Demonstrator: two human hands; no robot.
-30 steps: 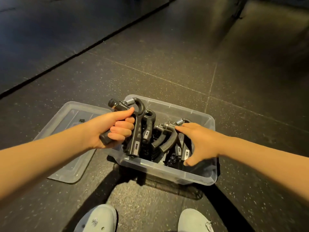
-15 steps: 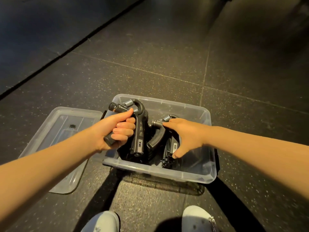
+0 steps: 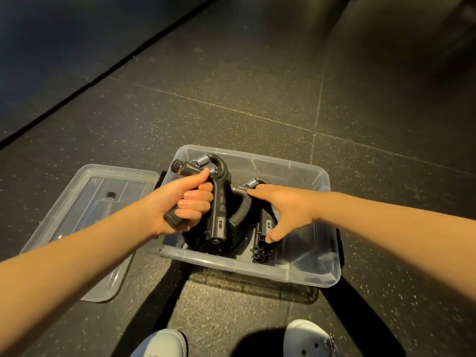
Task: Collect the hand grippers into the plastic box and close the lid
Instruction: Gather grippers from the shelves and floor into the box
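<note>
Since only the head view is supplied, findings rest on it alone. The left hand (image 3: 177, 204) is fully closed around one handle of a black hand gripper (image 3: 218, 202), thumb laid along the adjuster end. The free handle points down into the plastic box (image 3: 332, 253), a hold judged suited to lowering it in beside the others. The right hand (image 3: 286, 210) is spread wide with fingers fairly straight, forefinger tip on the sprung top of the stored grippers (image 3: 242, 217) and thumb low against a handle. It appears to steady them to make room; no closed grasp is visible. The lid (image 3: 85, 228) lies flat on the floor (image 3: 257, 86) just left of the box, within reach for closing, which is not yet done.
</note>
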